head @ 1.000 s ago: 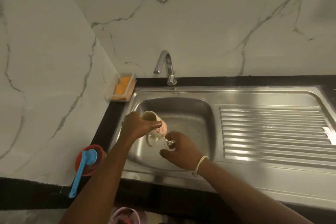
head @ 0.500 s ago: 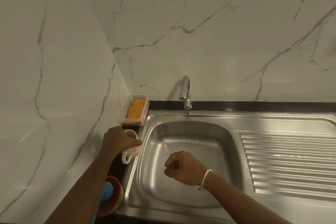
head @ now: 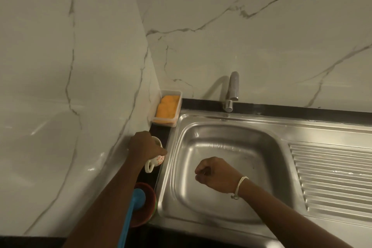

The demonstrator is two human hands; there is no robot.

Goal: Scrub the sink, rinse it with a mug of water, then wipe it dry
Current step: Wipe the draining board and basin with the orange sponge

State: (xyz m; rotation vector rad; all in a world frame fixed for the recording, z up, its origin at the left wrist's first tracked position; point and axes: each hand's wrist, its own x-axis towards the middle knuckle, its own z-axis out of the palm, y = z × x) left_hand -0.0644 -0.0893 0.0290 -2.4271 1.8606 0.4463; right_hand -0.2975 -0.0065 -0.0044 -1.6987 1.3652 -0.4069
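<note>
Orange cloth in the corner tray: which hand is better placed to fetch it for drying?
Probably the left hand: it is at the counter strip beside the sink, just in front of the orange cloth, though it holds the mug. The right hand hangs curled over the basin, farther off.

A brushed, shiny stainless-steel sink (head: 221, 167) is seen beside glossy veined marble wall panels (head: 80, 66), a polished chrome tap (head: 233, 90) and a glazed floral ceramic mug (head: 157, 160).

mug (head: 156, 159) half-hidden — brush handle (head: 125, 225) cut off
</note>
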